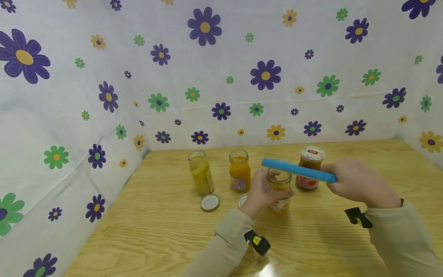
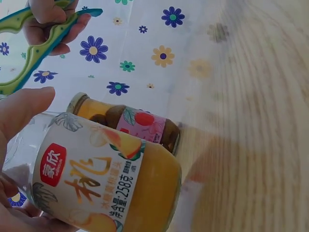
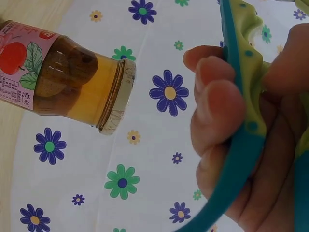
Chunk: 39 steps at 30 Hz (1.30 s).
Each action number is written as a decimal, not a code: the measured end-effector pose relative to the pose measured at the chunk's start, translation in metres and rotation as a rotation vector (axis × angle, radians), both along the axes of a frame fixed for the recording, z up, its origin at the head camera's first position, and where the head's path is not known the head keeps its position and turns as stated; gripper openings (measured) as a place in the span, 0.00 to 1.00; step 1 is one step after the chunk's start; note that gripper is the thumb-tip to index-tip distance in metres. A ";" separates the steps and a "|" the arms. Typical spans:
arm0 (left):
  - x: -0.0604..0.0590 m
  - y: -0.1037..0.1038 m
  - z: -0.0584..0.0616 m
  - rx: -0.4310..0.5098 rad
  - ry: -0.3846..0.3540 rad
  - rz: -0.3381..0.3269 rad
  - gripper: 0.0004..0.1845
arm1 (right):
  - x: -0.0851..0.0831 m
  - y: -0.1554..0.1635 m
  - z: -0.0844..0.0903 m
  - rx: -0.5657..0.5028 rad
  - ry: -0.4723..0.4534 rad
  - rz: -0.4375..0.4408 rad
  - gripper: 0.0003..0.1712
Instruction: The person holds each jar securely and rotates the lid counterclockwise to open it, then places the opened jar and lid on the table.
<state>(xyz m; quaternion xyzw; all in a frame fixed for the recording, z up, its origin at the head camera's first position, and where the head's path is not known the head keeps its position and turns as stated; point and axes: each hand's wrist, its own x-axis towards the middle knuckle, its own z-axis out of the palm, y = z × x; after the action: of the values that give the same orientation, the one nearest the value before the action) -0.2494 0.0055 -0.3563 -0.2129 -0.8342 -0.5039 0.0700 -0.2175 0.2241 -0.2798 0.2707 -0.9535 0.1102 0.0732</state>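
Above the open jar: a blue-green opener held level

On the wooden tabletop (image 1: 363, 165), near its middle, the left hand (image 1: 260, 189) curls around a jar of yellow fruit (image 1: 279, 189) that stands upright and has no lid on it. In the left wrist view the fingers wrap the labelled glass closely. The right hand (image 1: 356, 181) is closed around one end of a long blue-green jar opener (image 1: 297, 170). The long axis of the tool runs almost level, from the right hand toward the left, and its free end lies just above and a little behind the mouth of the held jar. So the tool comes to the jar from the right side, and the left hand is the nearer one to the jar. Just behind the tool stands a lidded jar with a pink label (image 1: 310, 167), apart from both hands. Further left stand two more open jars (image 1: 201, 172), and a white lid (image 1: 210, 202) lies flat in front of them
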 end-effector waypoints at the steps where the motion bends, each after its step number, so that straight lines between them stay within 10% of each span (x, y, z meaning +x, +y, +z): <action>1: -0.002 0.000 -0.002 0.010 0.018 -0.007 0.25 | 0.000 -0.001 0.000 0.001 -0.011 -0.005 0.08; 9: -0.012 -0.005 -0.012 0.066 0.126 -0.062 0.25 | -0.002 -0.004 -0.003 0.033 -0.023 -0.008 0.06; 26: -0.011 -0.002 -0.015 0.024 0.070 -0.042 0.29 | -0.003 -0.005 -0.005 0.019 -0.026 0.010 0.09; 39: -0.015 -0.006 -0.005 0.017 -0.182 -0.013 0.26 | 0.004 0.028 0.002 -0.081 -0.029 -0.003 0.11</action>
<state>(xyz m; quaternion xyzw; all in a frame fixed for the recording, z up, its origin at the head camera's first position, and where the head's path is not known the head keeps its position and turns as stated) -0.2643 -0.0008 -0.3617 -0.1709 -0.8315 -0.5285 -0.0078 -0.2131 0.2522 -0.2777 0.2643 -0.9497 0.1525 0.0707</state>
